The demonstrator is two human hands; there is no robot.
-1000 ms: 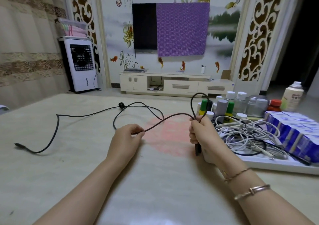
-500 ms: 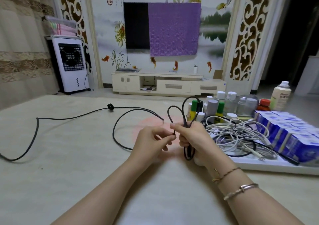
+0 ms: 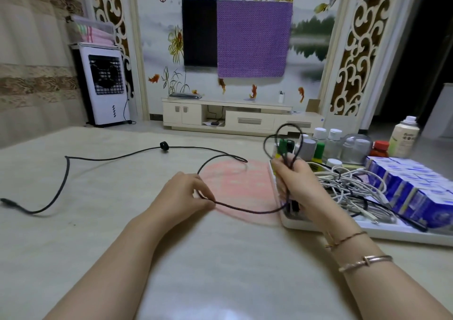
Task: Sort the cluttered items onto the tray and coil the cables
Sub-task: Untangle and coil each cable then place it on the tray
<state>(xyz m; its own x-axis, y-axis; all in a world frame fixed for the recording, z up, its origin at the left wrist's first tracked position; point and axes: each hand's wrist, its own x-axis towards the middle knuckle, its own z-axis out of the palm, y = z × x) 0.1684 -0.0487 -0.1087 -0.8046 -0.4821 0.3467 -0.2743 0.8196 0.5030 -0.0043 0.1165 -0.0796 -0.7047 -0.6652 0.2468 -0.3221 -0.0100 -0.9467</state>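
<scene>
The right hand had its fingers curled tight around a bundle of loops of the black cable, thumb pressed against the strands near the top. Two loops stood up above the fist, rising in front of the bottles, and a short dark end of the cable (perhaps a plug, too blurred to say) hung out below the palm over the near left corner of the tray. From under that fist a strand ran left, low over the table, to the left hand, which pinched it between thumb and fingertips, the other fingers loosely bent.

Past the left hand the cable curved up and away in an open arc across a pink patch on the tabletop, doubled back, then trailed left through a small black ring and bent down toward the left edge, where its far end lay flat on the surface.

The tray sat on the table just right of the right hand. On it lay a tangle of white cables, uncoiled, with a thin black lead threaded through them. Blue and white boxes were packed in rows along the tray's right side. Behind the tangle stood a cluster of small bottles with white, green and red caps, and a taller cream bottle further right.

Two bracelets circled the right wrist.
</scene>
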